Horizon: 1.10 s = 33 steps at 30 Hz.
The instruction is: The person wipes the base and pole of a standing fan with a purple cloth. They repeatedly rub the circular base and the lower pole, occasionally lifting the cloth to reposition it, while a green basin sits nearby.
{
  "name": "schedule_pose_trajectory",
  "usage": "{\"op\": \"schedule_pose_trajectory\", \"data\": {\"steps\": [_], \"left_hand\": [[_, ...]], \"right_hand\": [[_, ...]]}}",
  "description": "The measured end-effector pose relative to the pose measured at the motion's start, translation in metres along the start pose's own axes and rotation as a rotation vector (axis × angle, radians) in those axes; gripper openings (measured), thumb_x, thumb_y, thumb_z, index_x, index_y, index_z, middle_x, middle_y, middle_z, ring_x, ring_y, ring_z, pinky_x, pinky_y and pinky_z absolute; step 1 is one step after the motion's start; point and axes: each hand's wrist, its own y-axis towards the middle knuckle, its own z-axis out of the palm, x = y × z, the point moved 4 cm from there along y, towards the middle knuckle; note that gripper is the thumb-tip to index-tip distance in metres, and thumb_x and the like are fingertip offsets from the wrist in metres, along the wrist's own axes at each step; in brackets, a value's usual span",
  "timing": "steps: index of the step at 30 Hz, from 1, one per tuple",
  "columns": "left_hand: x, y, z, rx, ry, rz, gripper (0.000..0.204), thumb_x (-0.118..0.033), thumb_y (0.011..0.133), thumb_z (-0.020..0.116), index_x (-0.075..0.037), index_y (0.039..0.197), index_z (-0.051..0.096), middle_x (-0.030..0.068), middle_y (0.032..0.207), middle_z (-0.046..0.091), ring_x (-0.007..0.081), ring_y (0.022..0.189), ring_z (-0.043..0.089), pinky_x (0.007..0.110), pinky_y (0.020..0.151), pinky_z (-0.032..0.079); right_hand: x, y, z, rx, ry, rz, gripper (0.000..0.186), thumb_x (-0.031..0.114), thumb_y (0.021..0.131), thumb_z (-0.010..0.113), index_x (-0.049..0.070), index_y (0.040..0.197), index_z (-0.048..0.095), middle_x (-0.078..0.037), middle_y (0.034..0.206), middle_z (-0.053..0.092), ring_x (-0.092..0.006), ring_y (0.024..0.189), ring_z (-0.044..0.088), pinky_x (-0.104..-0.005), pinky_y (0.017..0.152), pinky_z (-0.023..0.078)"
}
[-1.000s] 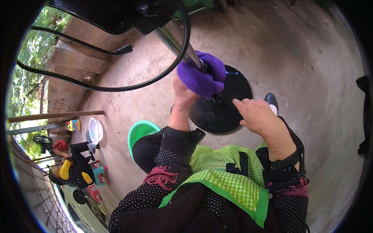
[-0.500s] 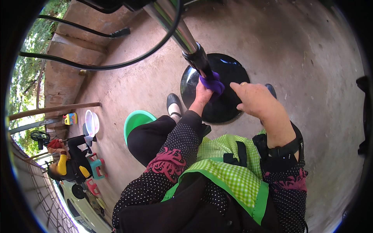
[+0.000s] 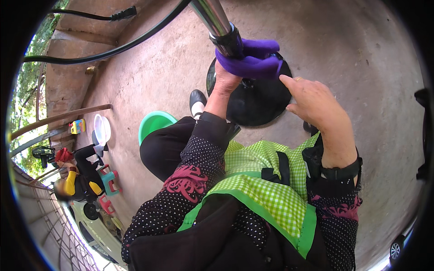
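A metal pole (image 3: 211, 18) slants from upper left down toward a round black base (image 3: 257, 104). Purple cloth (image 3: 251, 67) appears looped around it below a black collar (image 3: 228, 43), overlapping the base's far edge. It hides the left hand's (image 3: 227, 82) fingers; their grip cannot be told. The right hand's (image 3: 314, 101) forefinger and thumb are apart, just beside the cloth's right end. A yellow container's (image 3: 77, 126) label is too small to read.

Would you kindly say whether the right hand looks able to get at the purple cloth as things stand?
Probably yes: the right hand appears empty, its index fingertip is close to the loose edge of the purple cloth, and nothing visible stands between them.
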Motion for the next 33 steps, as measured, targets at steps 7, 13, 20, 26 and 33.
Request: {"op": "schedule_pose_trajectory", "data": {"steps": [7, 13, 20, 26, 33], "left_hand": [[0.156, -0.025, 0.0, 0.417, 0.095, -0.188, 0.028, -0.013, 0.079, 0.076, -0.008, 0.106, 0.07, 0.0014, 0.097, 0.07, 0.0155, 0.088, 0.065, 0.032, 0.08, 0.052], [0.25, 0.008, -0.086, 0.077, 0.881, -0.265, 0.045, -0.013, 0.086, 0.064, -0.017, 0.131, 0.062, 0.0209, 0.122, 0.067, 0.0383, 0.118, 0.061, 0.04, 0.098, 0.05], [0.268, 0.035, -0.076, 0.44, 1.06, 0.023, 0.047, -0.031, 0.095, 0.057, -0.014, 0.139, 0.055, 0.0192, 0.133, 0.061, 0.0385, 0.127, 0.055, 0.045, 0.103, 0.046], [0.277, -0.03, -0.04, 0.395, 1.208, -0.535, 0.057, -0.038, 0.1, 0.048, -0.01, 0.149, 0.039, 0.0231, 0.152, 0.037, 0.0422, 0.142, 0.035, 0.051, 0.106, 0.044], [0.264, -0.128, 0.015, 0.211, 1.643, -0.438, 0.06, -0.018, 0.093, 0.055, -0.007, 0.149, 0.038, 0.0295, 0.14, 0.042, 0.0378, 0.118, 0.051, 0.04, 0.076, 0.058]], "right_hand": [[0.006, -0.002, -0.001, 0.0, -0.005, -0.024, 0.064, 0.015, 0.08, 0.076, 0.007, 0.138, 0.049, -0.013, 0.116, 0.066, -0.0317, 0.107, 0.063, -0.042, 0.09, 0.05], [0.005, 0.001, 0.01, -0.062, -0.115, -0.011, 0.059, 0.013, 0.079, 0.074, 0.007, 0.134, 0.053, -0.009, 0.103, 0.066, -0.0261, 0.098, 0.066, -0.0383, 0.082, 0.052], [0.052, -0.007, 0.035, 0.082, -0.178, -0.168, 0.06, 0.018, 0.082, 0.069, 0.004, 0.139, 0.052, -0.007, 0.109, 0.067, -0.0214, 0.104, 0.063, -0.0409, 0.089, 0.043], [0.063, -0.019, 0.036, 0.255, -0.246, -0.227, 0.063, 0.022, 0.09, 0.064, 0.003, 0.147, 0.045, -0.009, 0.122, 0.066, -0.0248, 0.117, 0.06, -0.0491, 0.105, 0.038], [0.068, -0.026, 0.048, 0.287, -0.224, -0.242, 0.062, 0.024, 0.092, 0.062, 0.002, 0.148, 0.044, -0.01, 0.125, 0.066, -0.0238, 0.117, 0.061, -0.0482, 0.107, 0.037]]}}
